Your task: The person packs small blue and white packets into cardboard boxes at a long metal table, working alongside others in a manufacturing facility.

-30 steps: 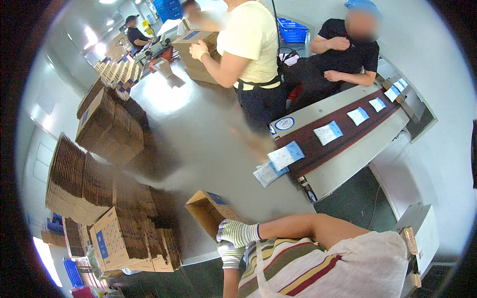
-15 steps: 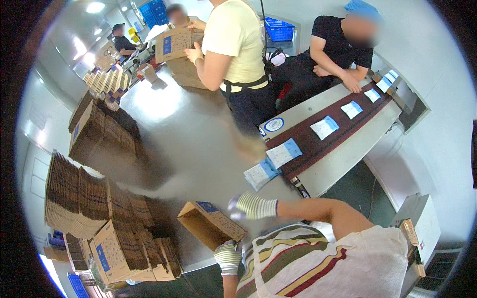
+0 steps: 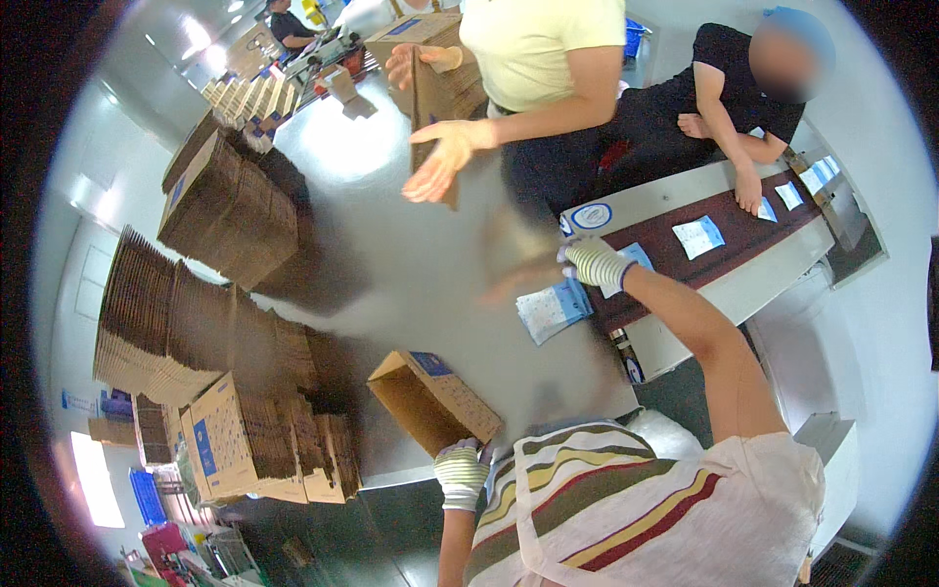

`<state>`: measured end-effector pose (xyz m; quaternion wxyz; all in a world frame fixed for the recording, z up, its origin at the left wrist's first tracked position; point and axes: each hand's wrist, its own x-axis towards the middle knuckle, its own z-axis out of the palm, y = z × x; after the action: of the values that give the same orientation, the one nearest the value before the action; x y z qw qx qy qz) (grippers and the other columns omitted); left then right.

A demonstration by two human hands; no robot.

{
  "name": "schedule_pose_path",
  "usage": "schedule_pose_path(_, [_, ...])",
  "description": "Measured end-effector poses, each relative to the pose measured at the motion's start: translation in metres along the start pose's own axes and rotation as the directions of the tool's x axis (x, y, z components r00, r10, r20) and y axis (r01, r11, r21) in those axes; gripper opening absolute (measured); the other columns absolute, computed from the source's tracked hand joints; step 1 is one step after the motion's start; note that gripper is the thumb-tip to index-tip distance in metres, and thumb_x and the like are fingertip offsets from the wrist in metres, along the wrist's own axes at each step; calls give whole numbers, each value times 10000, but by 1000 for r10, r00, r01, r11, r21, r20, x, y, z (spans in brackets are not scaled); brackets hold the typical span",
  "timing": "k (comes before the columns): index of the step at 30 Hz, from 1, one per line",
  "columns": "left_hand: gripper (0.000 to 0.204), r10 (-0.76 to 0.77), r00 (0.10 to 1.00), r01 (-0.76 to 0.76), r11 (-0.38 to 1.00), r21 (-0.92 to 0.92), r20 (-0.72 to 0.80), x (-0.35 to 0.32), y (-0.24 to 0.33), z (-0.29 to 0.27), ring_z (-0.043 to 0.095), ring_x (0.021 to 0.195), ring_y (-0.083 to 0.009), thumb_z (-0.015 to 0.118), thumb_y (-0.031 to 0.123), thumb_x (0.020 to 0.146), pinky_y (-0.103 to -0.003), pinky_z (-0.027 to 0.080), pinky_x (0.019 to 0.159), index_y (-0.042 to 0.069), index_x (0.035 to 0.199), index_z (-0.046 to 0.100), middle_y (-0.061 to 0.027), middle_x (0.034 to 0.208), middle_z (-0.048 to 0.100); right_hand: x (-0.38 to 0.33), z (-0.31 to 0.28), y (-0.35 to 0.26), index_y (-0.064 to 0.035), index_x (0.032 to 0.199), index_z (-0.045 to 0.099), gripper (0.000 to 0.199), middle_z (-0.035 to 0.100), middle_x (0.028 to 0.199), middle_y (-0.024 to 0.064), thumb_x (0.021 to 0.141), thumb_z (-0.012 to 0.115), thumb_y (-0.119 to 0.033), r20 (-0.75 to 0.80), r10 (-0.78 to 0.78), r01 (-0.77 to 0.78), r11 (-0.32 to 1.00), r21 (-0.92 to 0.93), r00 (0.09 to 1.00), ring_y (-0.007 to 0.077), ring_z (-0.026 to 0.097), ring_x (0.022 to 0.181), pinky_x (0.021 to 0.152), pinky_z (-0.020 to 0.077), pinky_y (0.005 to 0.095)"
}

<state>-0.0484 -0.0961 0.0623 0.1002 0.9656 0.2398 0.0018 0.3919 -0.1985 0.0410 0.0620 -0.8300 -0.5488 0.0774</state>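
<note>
Spreading across the head view, the grey metal counter reflects light; stacked flat cardboard lines its left side, and a maroon conveyor belt meets it at right. Pale walls surround the room. A co-worker in yellow stands opposite; another in a blue cap reaches over the belt. The open carton sits near the counter's close edge, its near end grasped by the striped-gloved left grip. Half a second ago the right grip was beside the carton; now it is above blue-and-white packets at the belt's end, its closure unclear.
</note>
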Motion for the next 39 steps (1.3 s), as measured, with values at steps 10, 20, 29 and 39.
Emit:
schedule_pose_path(10, [309,21,997,-22,1000,20,77,5,1,-1,595,686,-305,590,396,780,-421,460,638,87,783,588,-108,747,612,67,63,4,-41,1115,601,492,594,1149,155,693,690,-278,601,-134,57,988,145,788,289,562,1052,887,450,396])
schedule_pose_path(20, [250,27,996,-28,1000,10,79,3,-3,9,605,708,-283,611,341,758,-411,470,658,108,840,575,-91,744,612,-81,113,-141,-103,1071,575,331,636,956,148,796,573,-287,176,-211,242,954,-176,961,314,594,959,812,460,491])
schedule_pose_path(29, [321,-68,953,80,996,-28,295,11,5,-4,616,732,-327,533,211,805,-451,475,669,50,1082,520,-161,852,620,-62,-3,-218,-40,1176,512,596,615,1047,102,659,756,-207,-36,-111,14,-200,980,993,179,594,935,793,509,319])
schedule_pose_path(39, [237,69,981,-73,997,14,182,4,18,20,634,707,-306,537,198,789,-466,473,699,54,971,582,-146,835,642,-33,41,-273,-91,1075,556,536,609,1024,150,635,714,-354,-113,-383,390,801,453,917,294,563,1035,1069,240,418])
